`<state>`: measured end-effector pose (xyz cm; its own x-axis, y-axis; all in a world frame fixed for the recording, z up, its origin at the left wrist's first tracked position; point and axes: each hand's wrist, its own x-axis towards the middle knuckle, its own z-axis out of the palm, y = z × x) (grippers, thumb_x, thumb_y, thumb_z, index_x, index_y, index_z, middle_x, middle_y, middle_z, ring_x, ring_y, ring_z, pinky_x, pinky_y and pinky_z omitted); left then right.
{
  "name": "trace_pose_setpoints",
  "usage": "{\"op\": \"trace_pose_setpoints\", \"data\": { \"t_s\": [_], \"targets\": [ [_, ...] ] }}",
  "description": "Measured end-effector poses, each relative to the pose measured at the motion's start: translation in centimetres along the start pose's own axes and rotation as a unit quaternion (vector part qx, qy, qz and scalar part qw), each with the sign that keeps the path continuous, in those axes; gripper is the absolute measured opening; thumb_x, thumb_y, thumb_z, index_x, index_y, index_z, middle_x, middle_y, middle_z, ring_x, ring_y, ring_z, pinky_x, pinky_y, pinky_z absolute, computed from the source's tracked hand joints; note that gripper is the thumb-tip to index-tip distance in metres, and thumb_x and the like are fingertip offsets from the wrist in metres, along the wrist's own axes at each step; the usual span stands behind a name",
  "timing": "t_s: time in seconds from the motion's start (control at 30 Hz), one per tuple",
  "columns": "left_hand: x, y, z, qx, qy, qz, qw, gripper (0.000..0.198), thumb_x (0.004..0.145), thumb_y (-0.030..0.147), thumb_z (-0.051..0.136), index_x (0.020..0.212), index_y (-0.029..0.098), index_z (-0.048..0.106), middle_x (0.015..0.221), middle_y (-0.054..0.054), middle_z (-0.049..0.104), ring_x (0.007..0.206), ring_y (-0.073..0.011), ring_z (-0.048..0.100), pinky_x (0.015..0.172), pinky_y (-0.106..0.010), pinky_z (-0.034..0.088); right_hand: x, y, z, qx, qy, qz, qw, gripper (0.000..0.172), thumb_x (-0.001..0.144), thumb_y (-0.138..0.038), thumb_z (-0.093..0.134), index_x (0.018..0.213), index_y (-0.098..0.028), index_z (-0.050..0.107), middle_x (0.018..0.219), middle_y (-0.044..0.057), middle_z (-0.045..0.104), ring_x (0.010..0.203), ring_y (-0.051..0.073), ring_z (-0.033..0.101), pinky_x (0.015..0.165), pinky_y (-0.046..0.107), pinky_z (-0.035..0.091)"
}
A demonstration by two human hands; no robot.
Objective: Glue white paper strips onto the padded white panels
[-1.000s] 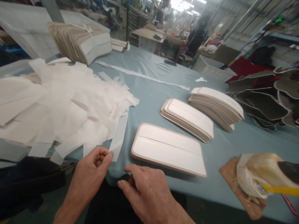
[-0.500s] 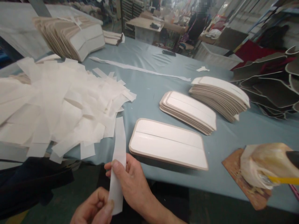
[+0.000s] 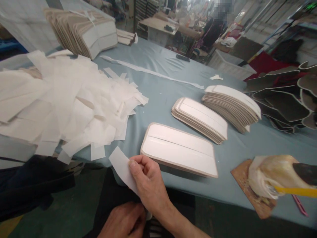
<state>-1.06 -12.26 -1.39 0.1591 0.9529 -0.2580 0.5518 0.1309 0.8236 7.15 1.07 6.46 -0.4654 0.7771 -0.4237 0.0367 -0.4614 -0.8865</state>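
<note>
A white paper-like strip (image 3: 123, 171) runs at a slant from the table's front edge down behind my right hand (image 3: 150, 180). My right hand is closed, pinching the strip between thumb and fingers near its upper part. Below it, my left hand (image 3: 123, 220) is closed with curled fingers; a pale bit at its fingertips lines up with the strip's lower end, though the grip is mostly hidden. Just beyond my right hand lies a small stack of rounded white panels with beige edges (image 3: 180, 150). To the left spreads a big loose heap of similar white strips (image 3: 74, 99).
Two more panel stacks, a middle one (image 3: 201, 117) and a curved one (image 3: 232, 102), stand behind. A glue-smeared container (image 3: 269, 175) with a yellow handle sits on a brown board (image 3: 244, 175). Dark bent sheets (image 3: 282, 99) pile at right. Tied panels (image 3: 81, 31) stand far left.
The strip has swung from nearly upright to a leftward slant. My right hand has moved slightly right and up; my left hand has moved right, beneath it. The view has shifted a little.
</note>
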Motion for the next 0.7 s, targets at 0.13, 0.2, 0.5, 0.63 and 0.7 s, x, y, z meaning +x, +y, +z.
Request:
{"op": "trace_pose_setpoints", "data": {
  "t_s": [0.13, 0.2, 0.5, 0.63, 0.7],
  "targets": [
    [1.3, 1.0, 0.7, -0.004, -0.016, 0.043, 0.999, 0.026, 0.093, 0.025, 0.052, 0.103, 0.027, 0.076, 0.097, -0.004, 0.081, 0.093, -0.0227, 0.074, 0.087, -0.028, 0.060, -1.8, -1.5, -1.1, -0.055, -0.007, -0.016, 0.998, 0.034, 0.089, -0.052, 0.076, 0.090, -0.018, 0.072, 0.070, -0.002, 0.063, 0.062, 0.010, 0.051, 0.059, 0.022, 0.041],
    [2.0, 1.7, 1.0, -0.009, -0.017, 0.055, 0.998, 0.030, 0.092, 0.026, 0.056, 0.115, 0.029, 0.076, 0.108, -0.004, 0.081, 0.104, -0.0247, 0.074, 0.098, -0.032, 0.060, -2.7, -2.3, -2.1, -0.069, -0.025, -0.009, 0.997, 0.032, 0.089, -0.050, 0.076, 0.090, -0.018, 0.073, 0.073, -0.001, 0.066, 0.064, 0.011, 0.054, 0.060, 0.022, 0.043],
    [3.2, 5.5, -2.8, -0.236, 0.030, -0.084, 0.968, 0.017, 0.069, 0.035, 0.071, 0.082, 0.024, 0.070, 0.079, 0.001, 0.074, 0.075, -0.0195, 0.067, 0.071, -0.028, 0.057, -4.8, -5.6, -6.8, -0.169, -0.010, -0.029, 0.985, 0.033, 0.096, -0.053, 0.066, 0.088, -0.021, 0.068, 0.068, -0.002, 0.062, 0.059, 0.013, 0.056, 0.055, 0.025, 0.043],
    [4.3, 6.7, -4.7, -0.305, 0.156, -0.109, 0.933, 0.040, 0.086, 0.059, 0.062, 0.070, 0.022, 0.063, 0.061, 0.000, 0.064, 0.057, -0.0154, 0.058, 0.057, -0.025, 0.052, -4.5, -5.9, -7.8, -0.236, 0.008, -0.068, 0.969, 0.029, 0.096, -0.046, 0.066, 0.085, -0.019, 0.070, 0.073, -0.002, 0.062, 0.067, 0.011, 0.051, 0.060, 0.024, 0.038],
    [5.1, 7.8, -5.3, -0.291, 0.199, -0.101, 0.930, 0.047, 0.088, 0.064, 0.061, 0.067, 0.022, 0.061, 0.053, 0.001, 0.058, 0.049, -0.0132, 0.052, 0.051, -0.024, 0.047, -4.2, -5.8, -8.1, -0.238, -0.012, -0.046, 0.970, 0.029, 0.097, -0.047, 0.066, 0.089, -0.019, 0.071, 0.072, -0.003, 0.061, 0.066, 0.011, 0.048, 0.059, 0.024, 0.037]
  ]
}}
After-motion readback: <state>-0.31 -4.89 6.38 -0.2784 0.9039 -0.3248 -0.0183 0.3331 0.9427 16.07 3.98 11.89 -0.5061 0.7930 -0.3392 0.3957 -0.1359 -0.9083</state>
